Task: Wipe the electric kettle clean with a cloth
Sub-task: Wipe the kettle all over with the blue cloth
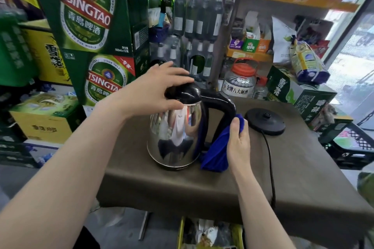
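A shiny steel electric kettle (174,133) with a black lid and black handle stands upright on a brown-covered table (202,188). My left hand (149,89) rests on top of the black lid, fingers spread over it and gripping it. My right hand (238,139) holds a blue cloth (216,151), pressing it against the lower part of the black handle. The cloth hangs down to the table beside the kettle's base.
The kettle's round black power base (265,121) lies to the right, its cord (271,168) running to the table's front edge. Green beer cartons (95,26) stack at the left. Bottles, a clear jug (240,81) and stocked shelves stand behind.
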`<state>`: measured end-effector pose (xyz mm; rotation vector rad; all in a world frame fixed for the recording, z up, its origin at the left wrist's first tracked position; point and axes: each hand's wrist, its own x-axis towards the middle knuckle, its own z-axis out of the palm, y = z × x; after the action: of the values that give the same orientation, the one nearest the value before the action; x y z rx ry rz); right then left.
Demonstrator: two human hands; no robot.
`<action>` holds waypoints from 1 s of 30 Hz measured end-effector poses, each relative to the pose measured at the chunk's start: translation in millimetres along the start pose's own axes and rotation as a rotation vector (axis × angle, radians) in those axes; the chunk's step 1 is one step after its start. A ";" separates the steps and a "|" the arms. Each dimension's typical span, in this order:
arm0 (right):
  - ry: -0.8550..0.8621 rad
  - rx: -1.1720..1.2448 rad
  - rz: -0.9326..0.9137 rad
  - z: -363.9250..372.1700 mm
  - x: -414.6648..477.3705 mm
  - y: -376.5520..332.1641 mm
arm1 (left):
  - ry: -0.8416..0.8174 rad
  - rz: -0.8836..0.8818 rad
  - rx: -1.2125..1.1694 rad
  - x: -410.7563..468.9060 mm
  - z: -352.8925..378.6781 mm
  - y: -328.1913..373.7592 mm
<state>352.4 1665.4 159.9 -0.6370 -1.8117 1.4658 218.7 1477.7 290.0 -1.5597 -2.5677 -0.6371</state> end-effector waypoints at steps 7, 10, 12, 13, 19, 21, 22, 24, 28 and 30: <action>0.169 -0.136 -0.377 -3.7 -13.2 -39.8 | 0.124 0.049 0.005 -16.9 30.0 10.3; 0.241 -0.236 -0.639 22.8 -21.5 -58.8 | 0.230 0.000 -0.016 -21.9 39.0 2.0; 0.164 -0.388 -0.733 47.1 -28.7 -42.0 | 0.253 -0.008 -0.039 -25.4 45.8 0.1; 0.109 -0.466 -0.756 57.5 -34.9 -25.5 | 0.264 0.002 -0.046 -26.9 48.6 -0.8; -0.026 -0.451 -0.307 58.8 -89.4 44.5 | 0.159 0.034 -0.033 -30.6 42.0 -8.2; -0.026 -0.438 -0.296 55.7 -87.8 31.7 | 0.145 0.038 -0.043 -29.9 41.1 -8.3; 0.037 -0.446 -0.350 55.9 -83.4 19.7 | 0.149 0.038 -0.048 -30.1 41.0 -8.2; 0.134 -0.469 -0.456 61.1 -71.6 -1.8 | 0.168 0.041 -0.056 -30.4 41.4 -8.7; 0.101 -0.576 -0.424 68.2 -70.2 -7.0 | 0.172 0.037 -0.035 -29.9 41.5 -9.4; 0.022 -0.538 -0.293 61.5 -76.2 5.5 | 0.169 0.042 -0.027 -28.7 41.3 -9.0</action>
<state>352.0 1571.5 131.5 -0.6023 -2.1899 0.7756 231.0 1465.9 241.9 -1.4935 -2.4080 -0.7672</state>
